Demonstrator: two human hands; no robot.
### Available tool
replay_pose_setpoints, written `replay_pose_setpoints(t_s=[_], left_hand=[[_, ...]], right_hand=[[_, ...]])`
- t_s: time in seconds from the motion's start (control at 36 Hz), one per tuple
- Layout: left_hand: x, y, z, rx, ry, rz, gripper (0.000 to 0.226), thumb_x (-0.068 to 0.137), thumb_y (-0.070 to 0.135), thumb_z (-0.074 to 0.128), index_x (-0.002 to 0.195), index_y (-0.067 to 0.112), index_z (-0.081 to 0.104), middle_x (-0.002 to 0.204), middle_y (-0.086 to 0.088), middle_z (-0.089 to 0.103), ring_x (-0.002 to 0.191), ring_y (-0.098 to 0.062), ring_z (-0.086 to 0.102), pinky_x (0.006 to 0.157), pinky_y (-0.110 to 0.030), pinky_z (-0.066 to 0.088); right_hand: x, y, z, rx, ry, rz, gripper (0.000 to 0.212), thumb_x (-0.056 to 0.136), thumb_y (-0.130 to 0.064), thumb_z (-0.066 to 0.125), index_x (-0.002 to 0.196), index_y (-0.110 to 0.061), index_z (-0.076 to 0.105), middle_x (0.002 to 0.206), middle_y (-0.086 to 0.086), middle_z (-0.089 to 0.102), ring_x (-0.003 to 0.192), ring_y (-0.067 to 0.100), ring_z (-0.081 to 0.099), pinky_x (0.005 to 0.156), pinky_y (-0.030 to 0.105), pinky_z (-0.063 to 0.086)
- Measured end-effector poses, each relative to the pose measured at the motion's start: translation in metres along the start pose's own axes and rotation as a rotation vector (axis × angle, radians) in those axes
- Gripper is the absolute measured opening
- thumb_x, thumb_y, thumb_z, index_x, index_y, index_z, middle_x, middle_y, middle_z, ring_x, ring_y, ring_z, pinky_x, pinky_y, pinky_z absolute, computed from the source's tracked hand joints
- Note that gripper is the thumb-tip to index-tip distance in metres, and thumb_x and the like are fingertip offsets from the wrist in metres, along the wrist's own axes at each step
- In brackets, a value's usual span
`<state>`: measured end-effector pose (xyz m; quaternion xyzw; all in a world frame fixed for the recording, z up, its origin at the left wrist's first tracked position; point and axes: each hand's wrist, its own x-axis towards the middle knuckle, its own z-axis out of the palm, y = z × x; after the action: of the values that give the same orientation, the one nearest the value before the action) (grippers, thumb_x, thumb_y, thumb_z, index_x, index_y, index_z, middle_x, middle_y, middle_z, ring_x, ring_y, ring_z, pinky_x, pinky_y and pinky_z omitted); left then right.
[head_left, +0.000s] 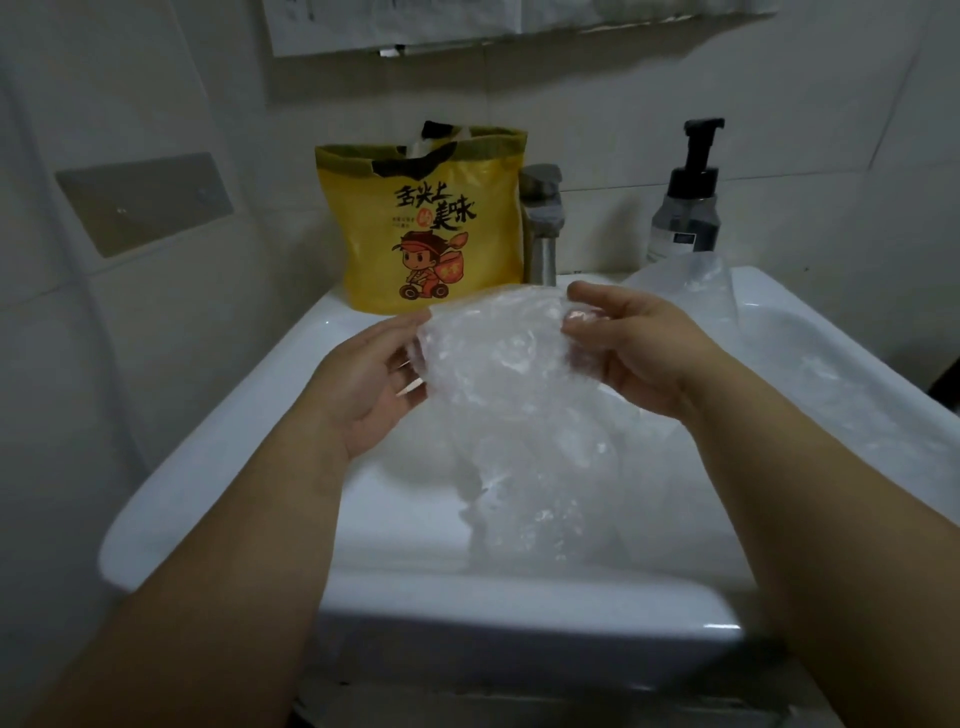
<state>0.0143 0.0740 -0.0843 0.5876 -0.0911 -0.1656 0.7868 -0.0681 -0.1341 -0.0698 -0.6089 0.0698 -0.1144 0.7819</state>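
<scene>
Fingers of the left hand (363, 384) and the right hand (634, 353) are pinched onto opposite upper edges of the clear plastic bag (498, 364), which is held stretched above the basin of the white sink (218, 467), presumably so that it is kept open and drips are caught below. Open room is left underneath and toward the near rim, while the back is crowded by the yellow bag (431, 228), the faucet (543, 223) and the pump bottle (685, 208), and the right rim is draped with a second plastic sheet (691, 291).

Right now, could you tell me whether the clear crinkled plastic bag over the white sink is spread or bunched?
Spread: the left hand and right hand hold the clear crinkled plastic bag stretched wide between them.
</scene>
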Motion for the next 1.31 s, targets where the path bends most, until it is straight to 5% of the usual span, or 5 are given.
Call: replay_pose_setpoints(t_s=[0.36, 0.56, 0.75, 0.89, 1.31], left_hand=[[0.006, -0.008, -0.012, 0.348, 0.101, 0.261, 0.038, 0.084, -0.009, 0.064, 0.099, 0.026, 0.064, 0.101, 0.001, 0.067, 0.095, -0.013, 0.064, 0.088, -0.024, 0.051], [0.005, -0.014, -0.017, 0.860, 0.254, 0.457, 0.030, 0.084, 0.008, 0.072, 0.106, 0.025, 0.063, 0.088, 0.009, 0.057, 0.075, 0.000, 0.054, 0.060, -0.001, 0.038], [0.002, -0.011, -0.014, 0.821, 0.257, 0.494, 0.012, 0.090, 0.012, 0.066, 0.096, 0.021, 0.063, 0.079, 0.012, 0.053, 0.068, -0.002, 0.049, 0.054, 0.002, 0.033], [0.002, -0.011, -0.013, 0.734, 0.199, 0.445, 0.016, 0.091, 0.010, 0.064, 0.101, 0.023, 0.066, 0.083, 0.013, 0.060, 0.071, -0.001, 0.055, 0.057, -0.001, 0.039], [0.007, -0.008, -0.016, 0.573, 0.215, 0.358, 0.007, 0.094, 0.016, 0.060, 0.090, 0.011, 0.063, 0.072, 0.006, 0.054, 0.066, -0.008, 0.050, 0.064, -0.019, 0.040]], right_hand=[[0.001, 0.002, -0.001, -0.130, 0.039, -0.048, 0.057, 0.081, 0.010, 0.064, 0.133, -0.010, 0.052, 0.102, 0.002, 0.060, 0.095, 0.019, 0.061, 0.079, 0.029, 0.054], [0.002, 0.007, -0.005, -0.543, 0.095, -0.127, 0.046, 0.081, 0.001, 0.071, 0.125, -0.009, 0.060, 0.085, -0.005, 0.067, 0.081, 0.004, 0.064, 0.073, 0.012, 0.052], [-0.003, -0.004, -0.002, -0.181, 0.026, -0.083, 0.017, 0.086, -0.012, 0.065, 0.103, -0.015, 0.063, 0.090, 0.004, 0.066, 0.082, 0.017, 0.063, 0.087, 0.038, 0.051], [-0.005, -0.003, -0.003, -0.243, -0.057, 0.004, 0.037, 0.086, 0.006, 0.059, 0.120, -0.008, 0.060, 0.107, 0.021, 0.064, 0.089, 0.028, 0.054, 0.097, 0.046, 0.048], [0.009, 0.007, -0.011, -0.682, 0.103, -0.097, 0.052, 0.081, -0.013, 0.074, 0.131, -0.011, 0.057, 0.115, 0.007, 0.064, 0.097, 0.022, 0.065, 0.077, 0.021, 0.053]])
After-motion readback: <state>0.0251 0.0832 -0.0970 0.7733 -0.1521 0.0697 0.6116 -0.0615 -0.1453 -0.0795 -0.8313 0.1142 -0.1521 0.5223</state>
